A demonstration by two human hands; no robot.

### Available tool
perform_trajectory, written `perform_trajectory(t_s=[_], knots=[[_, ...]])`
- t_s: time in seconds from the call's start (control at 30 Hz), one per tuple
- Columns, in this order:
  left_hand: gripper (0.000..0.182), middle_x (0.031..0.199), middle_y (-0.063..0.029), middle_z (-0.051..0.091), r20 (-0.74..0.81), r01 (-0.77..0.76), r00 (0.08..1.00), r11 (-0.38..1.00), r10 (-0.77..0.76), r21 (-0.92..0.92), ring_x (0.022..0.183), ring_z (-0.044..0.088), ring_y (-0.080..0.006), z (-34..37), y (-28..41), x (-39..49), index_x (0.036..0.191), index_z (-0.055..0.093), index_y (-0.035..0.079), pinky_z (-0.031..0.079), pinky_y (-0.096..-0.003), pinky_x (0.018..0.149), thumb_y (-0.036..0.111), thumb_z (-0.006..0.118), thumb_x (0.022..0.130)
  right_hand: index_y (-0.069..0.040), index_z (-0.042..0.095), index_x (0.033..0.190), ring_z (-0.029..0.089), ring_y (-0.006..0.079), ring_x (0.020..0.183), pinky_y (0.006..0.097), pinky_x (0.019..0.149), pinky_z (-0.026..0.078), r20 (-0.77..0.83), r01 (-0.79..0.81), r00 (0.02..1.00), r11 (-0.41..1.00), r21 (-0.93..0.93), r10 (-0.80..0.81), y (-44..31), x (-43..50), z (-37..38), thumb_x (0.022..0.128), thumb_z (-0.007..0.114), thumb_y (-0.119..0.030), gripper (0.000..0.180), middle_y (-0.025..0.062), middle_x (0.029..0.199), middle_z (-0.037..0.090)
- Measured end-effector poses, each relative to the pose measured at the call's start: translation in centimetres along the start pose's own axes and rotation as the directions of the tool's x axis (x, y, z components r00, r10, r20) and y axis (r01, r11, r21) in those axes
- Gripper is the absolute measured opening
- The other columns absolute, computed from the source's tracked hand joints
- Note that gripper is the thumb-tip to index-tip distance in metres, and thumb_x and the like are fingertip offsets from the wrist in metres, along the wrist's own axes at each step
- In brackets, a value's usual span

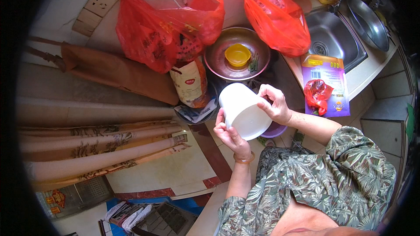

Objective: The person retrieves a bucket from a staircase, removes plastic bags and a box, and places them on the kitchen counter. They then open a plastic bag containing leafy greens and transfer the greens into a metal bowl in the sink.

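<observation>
A white plastic tub (251, 121) is held tilted between both hands, its wide round end facing the person. My left hand (231, 137), with a bangle at the wrist, grips its near left side. Fingers and thumb of my right hand (275, 105) hold its upper right edge. Beyond the tub, a wide metal basin (215, 55) holds a yellow bowl (237, 55) and a few green vegetable pieces (253, 64). A purple basin (275, 130) shows partly behind the tub, low down.
Red plastic bags (144, 36) hang or stand at the back left; another red bag (279, 23) is beside the steel sink (323, 39). A purple package (323, 68) with a small red bag (317, 93) lies over the counter edge. A printed sack (189, 87) stands in a bin (197, 121).
</observation>
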State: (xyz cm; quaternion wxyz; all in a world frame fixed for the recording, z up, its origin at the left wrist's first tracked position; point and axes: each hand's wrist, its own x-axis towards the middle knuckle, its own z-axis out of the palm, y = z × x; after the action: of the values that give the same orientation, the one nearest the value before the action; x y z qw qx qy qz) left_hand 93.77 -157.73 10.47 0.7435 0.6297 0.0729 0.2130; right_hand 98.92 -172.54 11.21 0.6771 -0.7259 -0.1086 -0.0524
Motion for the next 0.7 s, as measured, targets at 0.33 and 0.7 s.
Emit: perform_trajectory(t_s=[0.33, 0.7], knots=[[0.058, 0.081, -0.0051, 0.04, 0.236, -0.294, 0.951, 0.832, 0.202, 0.471, 0.068, 0.04, -0.0147, -2.0, 0.9, -0.8, 0.09, 0.043, 0.002, 0.037, -0.0265, 0.062, 0.056, 0.061, 0.079, 0.002, 0.055, 0.101, 0.056, 0.029, 0.079, 0.0361, 0.068, 0.047, 0.293, 0.351, 0.914, 0.91, -0.22, -0.281, -0.4, 1.0, -2.5, 0.069, 0.069, -0.055, 0.067, 0.0166, 0.088, 0.053], [0.05, 0.072, -0.0112, 0.043, 0.276, -0.342, 0.937, 0.728, 0.214, 0.594, 0.06, 0.047, -0.028, -1.6, 1.8, 0.1, 0.087, 0.045, 0.003, 0.04, -0.0365, 0.054, 0.046, 0.068, 0.077, -0.001, 0.053, 0.082, 0.053, 0.024, 0.061, 0.0321, 0.049, 0.042, 0.23, 0.412, 0.904, 0.877, -0.249, -0.36, -0.8, 0.8, -1.4, 0.071, 0.073, -0.043, 0.048, 0.0129, 0.072, 0.053]])
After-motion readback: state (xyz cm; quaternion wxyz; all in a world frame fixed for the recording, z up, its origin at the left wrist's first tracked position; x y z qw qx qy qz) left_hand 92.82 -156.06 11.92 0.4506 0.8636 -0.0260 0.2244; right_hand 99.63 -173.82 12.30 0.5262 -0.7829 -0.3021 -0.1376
